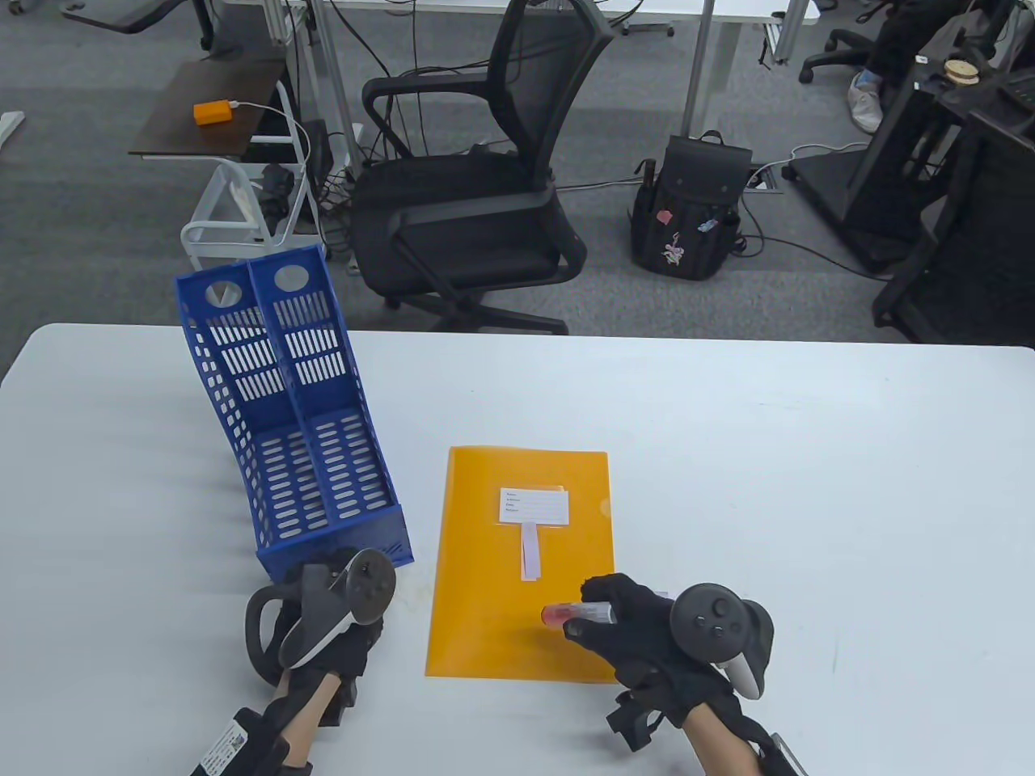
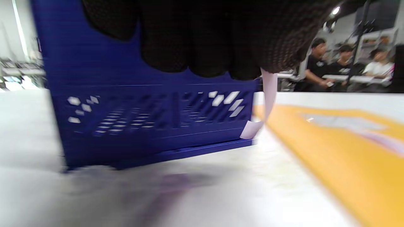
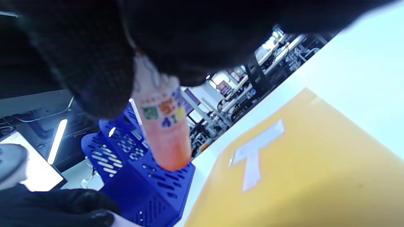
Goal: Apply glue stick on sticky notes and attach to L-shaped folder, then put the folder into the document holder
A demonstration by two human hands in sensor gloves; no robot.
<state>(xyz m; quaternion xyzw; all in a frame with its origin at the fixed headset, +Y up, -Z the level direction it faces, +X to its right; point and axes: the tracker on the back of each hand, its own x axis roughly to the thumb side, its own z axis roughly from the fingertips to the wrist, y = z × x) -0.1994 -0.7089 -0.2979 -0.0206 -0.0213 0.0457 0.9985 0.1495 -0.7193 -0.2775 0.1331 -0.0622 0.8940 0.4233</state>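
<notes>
The orange L-shaped folder (image 1: pixel 517 602) lies flat mid-table, bearing a white label (image 1: pixel 534 505) with a pale sticky note strip (image 1: pixel 530 551) stuck below it. My right hand (image 1: pixel 606 618) hovers over the folder's lower right and grips a glue stick (image 1: pixel 562 614), its pink end pointing left; the stick (image 3: pixel 164 132) shows close up in the right wrist view. My left hand (image 1: pixel 323 638) sits by the front of the blue document holder (image 1: pixel 291 428), left of the folder. It pinches a thin sticky note (image 2: pixel 270 94) that hangs down from the fingers.
The two-slot blue holder (image 2: pixel 151 126) stands tilted back at the table's left, its slots open toward me. A black office chair (image 1: pixel 477 186) and a backpack (image 1: pixel 691 210) stand beyond the far table edge. People sit in the background (image 2: pixel 318 69).
</notes>
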